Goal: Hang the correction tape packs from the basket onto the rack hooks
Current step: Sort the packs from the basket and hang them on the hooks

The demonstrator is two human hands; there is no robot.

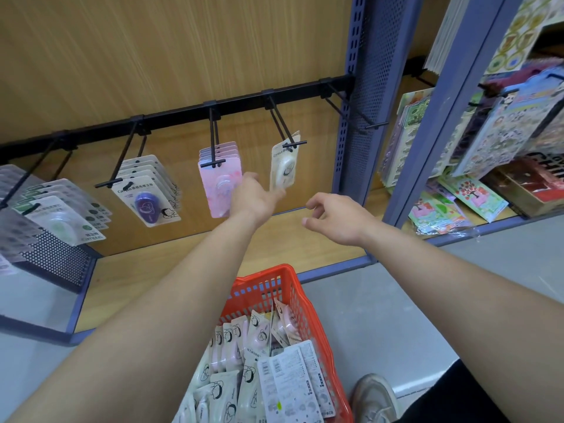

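L hand at lower edge of cream pack, 12 o'clock, prob steadying it on hook; pinch or touch, can't tell. R hand loose, empty. Basket at 6 holds more packs.

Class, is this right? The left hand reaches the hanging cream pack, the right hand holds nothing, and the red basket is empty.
No: the head view shows the red basket holding many packs. The left hand, cream pack and right hand are as stated.

Sticker sheets are displayed at the far right; a beige shoe is seen near right on grey floor.
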